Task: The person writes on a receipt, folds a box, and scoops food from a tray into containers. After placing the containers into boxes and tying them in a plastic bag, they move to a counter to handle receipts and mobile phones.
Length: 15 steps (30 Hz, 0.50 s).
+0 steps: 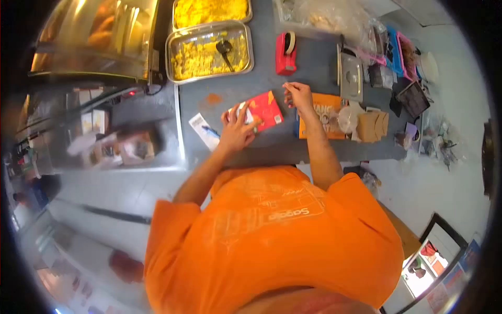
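Observation:
A red and white flat packet or box (266, 108) lies tilted on the dark grey counter. My left hand (239, 128) rests on its left part with the fingers spread. To the right of the packet and just above it, my right hand (298, 97) is raised with thumb and fingertips pinched together; anything between them is too small to make out. A red tape dispenser (286, 57) stands beyond my right hand. Left of my left hand lies a white slip with a blue pen-like shape (204, 131).
Two clear trays of yellow food stand at the back left, the nearer tray (209, 77) with a black spoon (225, 54). On the right are an orange box (327, 102), a brown carton (372, 126), a metal lidded container (350, 76) and a bin of plastic bags (324, 21).

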Each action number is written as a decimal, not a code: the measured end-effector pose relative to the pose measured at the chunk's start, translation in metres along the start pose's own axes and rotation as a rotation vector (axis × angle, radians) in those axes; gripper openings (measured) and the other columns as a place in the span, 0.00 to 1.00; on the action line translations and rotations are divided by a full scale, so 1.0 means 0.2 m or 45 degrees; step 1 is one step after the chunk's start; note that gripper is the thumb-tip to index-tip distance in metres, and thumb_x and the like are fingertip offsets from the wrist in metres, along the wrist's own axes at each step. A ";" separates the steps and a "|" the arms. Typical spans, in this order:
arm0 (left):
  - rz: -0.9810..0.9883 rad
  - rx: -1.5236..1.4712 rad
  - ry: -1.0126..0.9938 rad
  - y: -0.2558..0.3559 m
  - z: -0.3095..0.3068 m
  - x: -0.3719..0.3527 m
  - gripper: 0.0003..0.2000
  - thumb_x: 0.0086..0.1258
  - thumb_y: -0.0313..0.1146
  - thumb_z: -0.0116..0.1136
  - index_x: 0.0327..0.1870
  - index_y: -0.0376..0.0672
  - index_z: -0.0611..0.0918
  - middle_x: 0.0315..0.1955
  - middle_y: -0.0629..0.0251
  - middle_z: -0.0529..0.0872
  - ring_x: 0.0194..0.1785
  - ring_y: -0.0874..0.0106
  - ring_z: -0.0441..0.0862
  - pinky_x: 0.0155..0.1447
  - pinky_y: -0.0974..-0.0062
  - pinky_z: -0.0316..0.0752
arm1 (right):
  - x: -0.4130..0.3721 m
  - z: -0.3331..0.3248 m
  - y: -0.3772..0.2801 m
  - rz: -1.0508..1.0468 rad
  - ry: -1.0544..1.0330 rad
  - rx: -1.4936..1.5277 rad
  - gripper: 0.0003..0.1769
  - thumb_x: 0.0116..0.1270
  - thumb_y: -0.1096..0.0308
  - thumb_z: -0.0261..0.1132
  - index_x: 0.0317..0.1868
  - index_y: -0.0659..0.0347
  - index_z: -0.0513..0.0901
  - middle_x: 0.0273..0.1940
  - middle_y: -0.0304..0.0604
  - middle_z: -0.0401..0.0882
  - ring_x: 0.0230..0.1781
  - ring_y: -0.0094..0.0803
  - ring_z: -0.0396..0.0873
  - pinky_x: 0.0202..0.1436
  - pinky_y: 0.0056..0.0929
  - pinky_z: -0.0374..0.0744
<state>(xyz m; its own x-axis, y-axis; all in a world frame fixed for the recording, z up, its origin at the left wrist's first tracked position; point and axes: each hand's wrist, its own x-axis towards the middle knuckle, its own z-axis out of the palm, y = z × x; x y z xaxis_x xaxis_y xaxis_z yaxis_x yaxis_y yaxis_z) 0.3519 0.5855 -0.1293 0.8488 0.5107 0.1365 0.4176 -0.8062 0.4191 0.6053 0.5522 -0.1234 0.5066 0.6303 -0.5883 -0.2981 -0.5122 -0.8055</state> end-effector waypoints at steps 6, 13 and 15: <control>-0.073 0.077 0.010 0.01 0.03 0.02 0.35 0.50 0.43 0.63 0.65 0.72 0.69 0.71 0.56 0.55 0.68 0.50 0.56 0.60 0.46 0.54 | -0.44 0.19 0.35 0.255 -0.266 -0.035 0.13 0.62 0.59 0.68 0.28 0.60 0.80 0.18 0.32 0.71 0.11 0.19 0.68 0.12 0.20 0.62; -0.056 -0.166 -0.140 -0.10 -0.01 0.13 0.32 0.46 0.45 0.67 0.59 0.70 0.75 0.66 0.50 0.63 0.60 0.46 0.64 0.58 0.51 0.63 | -0.32 0.17 0.51 -0.044 -0.219 -0.112 0.19 0.63 0.56 0.67 0.23 0.63 0.79 0.17 0.34 0.73 0.11 0.21 0.70 0.14 0.22 0.69; -0.081 -0.285 -0.208 -0.18 0.00 0.16 0.32 0.45 0.46 0.68 0.59 0.70 0.76 0.65 0.49 0.64 0.59 0.46 0.65 0.57 0.52 0.66 | -0.27 0.16 0.51 -0.271 -0.176 -0.418 0.21 0.64 0.56 0.67 0.22 0.66 0.79 0.15 0.36 0.73 0.11 0.21 0.70 0.14 0.23 0.69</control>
<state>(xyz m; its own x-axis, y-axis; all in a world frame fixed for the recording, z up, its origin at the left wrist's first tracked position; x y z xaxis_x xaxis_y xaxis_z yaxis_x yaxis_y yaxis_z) 0.3648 0.6302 -0.1396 0.8719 0.4884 -0.0351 0.4051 -0.6790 0.6123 0.5221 0.4844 -0.1750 0.4094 0.8031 -0.4329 0.0866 -0.5066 -0.8578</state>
